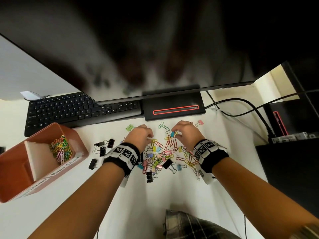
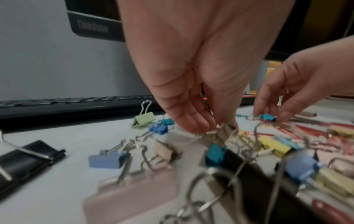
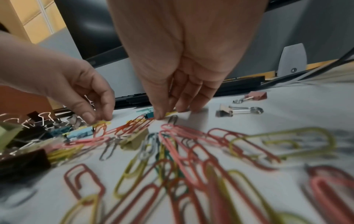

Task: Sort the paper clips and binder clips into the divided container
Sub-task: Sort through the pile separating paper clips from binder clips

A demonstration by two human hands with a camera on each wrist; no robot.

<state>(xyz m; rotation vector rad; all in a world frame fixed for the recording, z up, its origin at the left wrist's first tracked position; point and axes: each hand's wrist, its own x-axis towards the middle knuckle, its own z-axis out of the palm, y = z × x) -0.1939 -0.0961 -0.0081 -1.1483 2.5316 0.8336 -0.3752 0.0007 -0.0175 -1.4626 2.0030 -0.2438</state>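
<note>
**Paper clips begun, binder clips all still out**

My right hand (image 1: 185, 133) is down at the twelve o'clock edge of the mixed pile of coloured wire paper clips and small binder clips (image 1: 165, 154) on the white counter (image 1: 146, 195). Its thumb and forefinger are curled in, pinching a small blue metal binder clip (image 1: 172, 134) that is at or just above the counter. My left hand (image 1: 140, 135) is at the pile's ten o'clock side, fingers bunched down; from the right wrist view they seem to be pinching a yellow wire paper clip (image 3: 101, 123), though blur keeps me from being sure.

The terracotta plastic divided container (image 1: 81, 144) sits well apart at nine o'clock from the pile. One compartment holds a heap of coloured paper clips (image 1: 60, 150); the other compartment looks empty as far as I can see into it.

I judge the job early: some paper clips are in, no binder clip visibly sorted. Most of the pile remains, plus black binder clips (image 1: 103, 147) between pile and container, a green one (image 1: 129, 127) at eleven o'clock and a pink one (image 1: 199, 122) at one o'clock.
</note>
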